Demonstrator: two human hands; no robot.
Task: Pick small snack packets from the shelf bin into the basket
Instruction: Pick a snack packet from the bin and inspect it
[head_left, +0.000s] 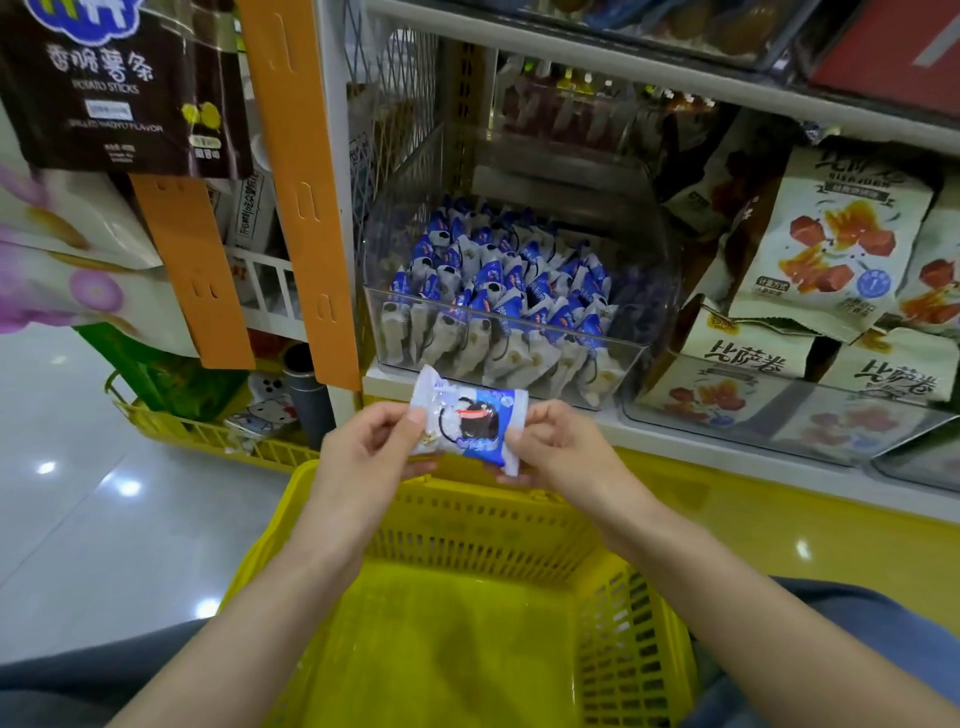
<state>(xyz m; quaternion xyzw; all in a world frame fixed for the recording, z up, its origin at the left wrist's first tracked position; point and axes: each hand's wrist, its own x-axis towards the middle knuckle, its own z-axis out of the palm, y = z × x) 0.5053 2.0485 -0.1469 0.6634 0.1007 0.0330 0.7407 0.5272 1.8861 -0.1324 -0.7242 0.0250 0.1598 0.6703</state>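
Grip: L hand (363, 457) & R hand (561, 452) pinch snack pkt (467, 423) over yellow basket (467, 535); clear bin (644, 312) holds many alike.

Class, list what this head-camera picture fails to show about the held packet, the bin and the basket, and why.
- Held packet: head view, print blurred; left hand and right hand cover its ends.
- Binned packets: head view, count unclear, piled in the clear bin.
- Basket: head view, near end cut by bottom edge; forearms hide some rim.
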